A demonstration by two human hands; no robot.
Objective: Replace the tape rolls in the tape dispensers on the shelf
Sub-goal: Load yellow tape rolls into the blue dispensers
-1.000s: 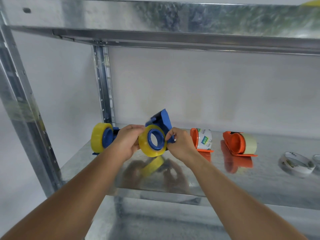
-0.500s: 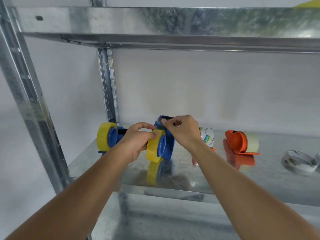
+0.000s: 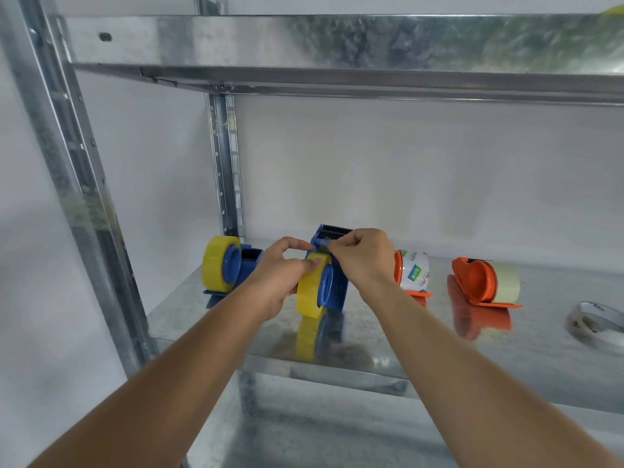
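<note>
A blue tape dispenser (image 3: 334,282) with a yellow tape roll (image 3: 310,292) on its hub stands upright on the metal shelf (image 3: 388,339). My left hand (image 3: 280,275) grips the yellow roll from the left, thumb on its top. My right hand (image 3: 361,258) pinches the tape end at the dispenser's upper part, just below the toothed cutter (image 3: 336,228). A second blue dispenser with a yellow roll (image 3: 223,268) stands at the far left. Two orange dispensers sit to the right: one holding a white printed roll (image 3: 413,271), one holding a pale cream roll (image 3: 489,280).
A loose, nearly used-up white roll (image 3: 597,325) lies at the shelf's right edge. An upper metal shelf (image 3: 337,45) hangs overhead. Upright posts stand at the left front (image 3: 67,184) and left back (image 3: 224,163). A white wall is behind.
The blue dispenser went from tilted in the air to standing upright on the shelf. My right hand moved up from the roll's side to the top near the cutter.
</note>
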